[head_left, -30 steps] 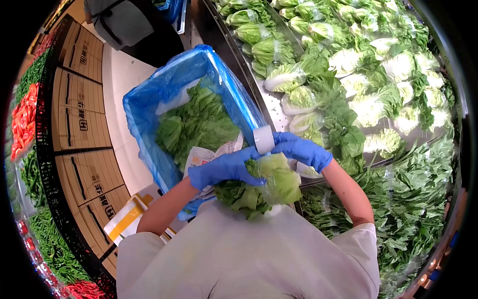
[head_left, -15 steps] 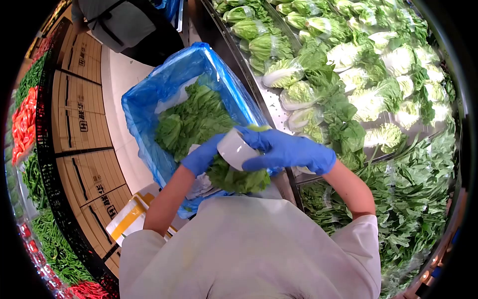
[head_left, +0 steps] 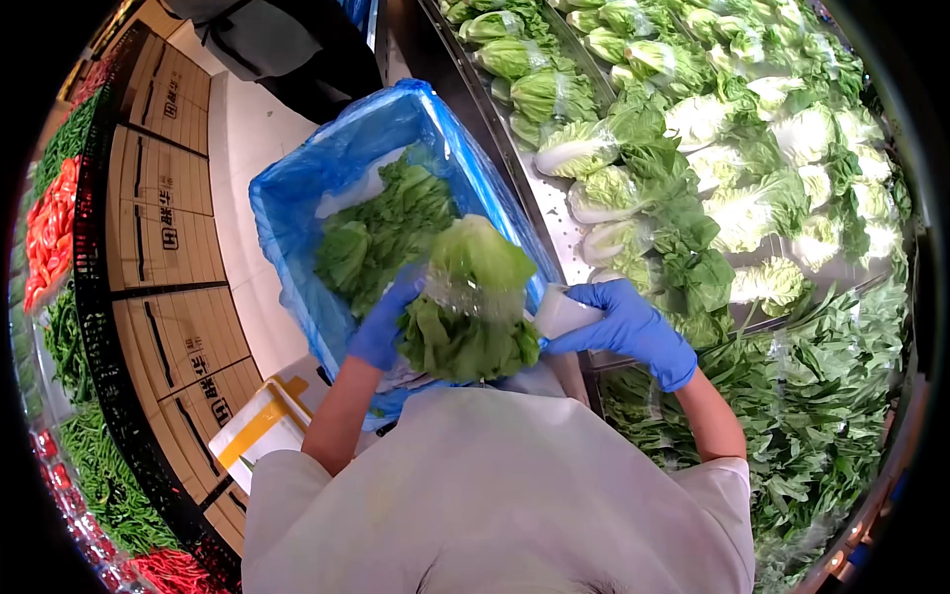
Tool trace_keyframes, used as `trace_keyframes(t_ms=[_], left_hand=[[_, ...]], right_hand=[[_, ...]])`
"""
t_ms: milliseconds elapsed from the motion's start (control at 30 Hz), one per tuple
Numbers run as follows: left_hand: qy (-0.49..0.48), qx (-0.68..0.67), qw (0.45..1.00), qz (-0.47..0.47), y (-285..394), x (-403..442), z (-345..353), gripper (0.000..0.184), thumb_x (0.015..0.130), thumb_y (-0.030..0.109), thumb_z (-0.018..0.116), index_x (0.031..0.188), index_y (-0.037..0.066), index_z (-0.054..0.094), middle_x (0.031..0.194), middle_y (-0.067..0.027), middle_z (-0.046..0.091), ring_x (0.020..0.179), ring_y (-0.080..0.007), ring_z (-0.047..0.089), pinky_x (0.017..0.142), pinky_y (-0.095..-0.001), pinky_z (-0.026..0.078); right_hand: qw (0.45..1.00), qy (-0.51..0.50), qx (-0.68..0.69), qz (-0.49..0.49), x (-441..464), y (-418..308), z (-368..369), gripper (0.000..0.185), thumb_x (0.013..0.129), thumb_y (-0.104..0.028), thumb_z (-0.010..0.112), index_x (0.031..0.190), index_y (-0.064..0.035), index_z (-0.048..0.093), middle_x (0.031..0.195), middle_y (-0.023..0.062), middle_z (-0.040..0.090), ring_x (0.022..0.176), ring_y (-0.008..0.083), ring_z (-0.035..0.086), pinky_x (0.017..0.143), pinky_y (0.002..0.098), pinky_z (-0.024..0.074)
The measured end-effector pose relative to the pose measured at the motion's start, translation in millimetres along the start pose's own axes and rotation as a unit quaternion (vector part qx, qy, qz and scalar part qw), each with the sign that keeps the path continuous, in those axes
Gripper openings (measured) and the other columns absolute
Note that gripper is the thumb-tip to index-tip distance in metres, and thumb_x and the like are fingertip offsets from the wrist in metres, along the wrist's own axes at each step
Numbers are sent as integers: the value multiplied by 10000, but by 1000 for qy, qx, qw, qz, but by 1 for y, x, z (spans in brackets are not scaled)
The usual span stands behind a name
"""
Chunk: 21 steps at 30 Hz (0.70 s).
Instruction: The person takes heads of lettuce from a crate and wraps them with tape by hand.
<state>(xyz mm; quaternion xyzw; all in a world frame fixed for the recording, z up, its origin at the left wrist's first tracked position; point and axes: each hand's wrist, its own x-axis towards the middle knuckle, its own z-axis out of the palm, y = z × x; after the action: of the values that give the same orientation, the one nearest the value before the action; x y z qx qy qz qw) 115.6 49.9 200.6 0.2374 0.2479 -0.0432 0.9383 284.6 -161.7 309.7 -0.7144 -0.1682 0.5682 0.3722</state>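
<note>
My left hand (head_left: 384, 322), in a blue glove, grips the left side of a head of leafy lettuce (head_left: 470, 342). A shiny clear band of tape lies across the lettuce's middle, with pale leaves above it and darker leaves below. To the right, my right hand (head_left: 633, 332), also gloved in blue, has its fingers closed round a whitish roll of tape (head_left: 566, 315). The roll is close beside the lettuce's right side. Both hands are over the near end of a blue plastic-lined bin (head_left: 277, 223), where more loose lettuce (head_left: 396, 203) lies.
Right of the bin, a metal display shelf (head_left: 554, 223) carries many napa cabbages (head_left: 747, 213), with long leafy greens (head_left: 782, 386) nearer me. Cardboard boxes (head_left: 163, 243) line the left, beside chillies (head_left: 114, 475). A person (head_left: 262, 45) stands beyond the bin.
My right hand and the tape roll have moved right, from in front of the lettuce to its side. The lettuce, with the clear band across it, is now more fully visible.
</note>
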Motion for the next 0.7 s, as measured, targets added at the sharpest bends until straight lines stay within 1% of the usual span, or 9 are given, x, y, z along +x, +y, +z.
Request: trace_keyframes(t_ms=[67, 200, 267, 300, 367, 400, 467, 567, 700], left_hand=[[8, -19, 999, -39, -5, -8, 0, 549, 873, 307, 497, 1328, 62, 312, 1289, -125, 424, 1171, -266, 440, 986, -409, 373], [30, -26, 997, -60, -18, -8, -12, 532, 896, 323, 460, 1334, 64, 306, 1308, -131, 404, 1177, -269, 432, 997, -406, 359], [45, 16, 998, -40, -26, -5, -17, 509, 911, 314, 434, 1334, 61, 306, 1310, -129, 401, 1182, -265, 427, 1005, -405, 349], [50, 30, 998, -33, -31, -1, -23, 502, 915, 311, 426, 1333, 60, 307, 1310, -129, 400, 1183, -264, 425, 1007, -405, 346], [-78, -106, 991, -16, -43, 19, -41, 481, 923, 298, 413, 1331, 64, 314, 1305, -122, 406, 1177, -253, 428, 1009, -403, 342], [-77, -106, 991, -15, -41, 23, -42, 481, 923, 298, 413, 1331, 64, 314, 1305, -122, 406, 1177, -253, 428, 1009, -403, 342], [-38, -15, 998, 44, -16, 23, -4, 498, 901, 262, 453, 1330, 51, 313, 1294, -112, 416, 1172, -237, 429, 1007, -387, 341], [22, 120, 984, 131, 14, 18, 42, 533, 869, 207, 513, 1330, 31, 312, 1278, -98, 432, 1166, -213, 432, 1003, -362, 339], [-36, 200, 976, 77, 27, 4, 25, 622, 812, 197, 584, 1334, 22, 296, 1279, -83, 430, 1179, -195, 421, 1008, -330, 322]], right_hand=[[988, 63, -102, -97, 0, 7, 5, 506, 640, -233, 784, 1032, 29, 601, 836, 49, 621, 737, 81, 552, 712, 237, 464], [996, 20, -20, -80, -8, -10, 8, 476, 640, -222, 775, 1009, 28, 608, 825, 50, 617, 751, 83, 548, 709, 234, 461], [985, -8, -20, -170, -8, -13, 10, 426, 655, -206, 760, 986, 20, 615, 809, 50, 616, 754, 88, 553, 709, 238, 461], [985, -9, -19, -171, -8, -14, 10, 426, 655, -206, 760, 986, 20, 615, 809, 50, 616, 754, 88, 553, 709, 238, 461], [964, 26, -20, -263, -6, -15, 9, 371, 671, -186, 742, 957, 16, 619, 780, 39, 609, 724, 77, 550, 679, 223, 459], [964, 26, -21, -263, -6, -16, 7, 371, 671, -186, 742, 957, 16, 619, 780, 39, 609, 724, 77, 550, 679, 223, 459], [985, 41, 32, -164, -6, -21, 0, 312, 681, -151, 723, 925, 18, 624, 751, 27, 600, 697, 56, 537, 647, 205, 452], [982, 69, 36, -171, 6, -14, -8, 252, 684, -128, 712, 873, 18, 632, 739, 16, 591, 670, 44, 529, 611, 197, 448], [986, 42, 34, -156, 8, -18, -15, 248, 688, -153, 711, 849, 20, 634, 735, 21, 590, 673, 57, 535, 620, 208, 449]])
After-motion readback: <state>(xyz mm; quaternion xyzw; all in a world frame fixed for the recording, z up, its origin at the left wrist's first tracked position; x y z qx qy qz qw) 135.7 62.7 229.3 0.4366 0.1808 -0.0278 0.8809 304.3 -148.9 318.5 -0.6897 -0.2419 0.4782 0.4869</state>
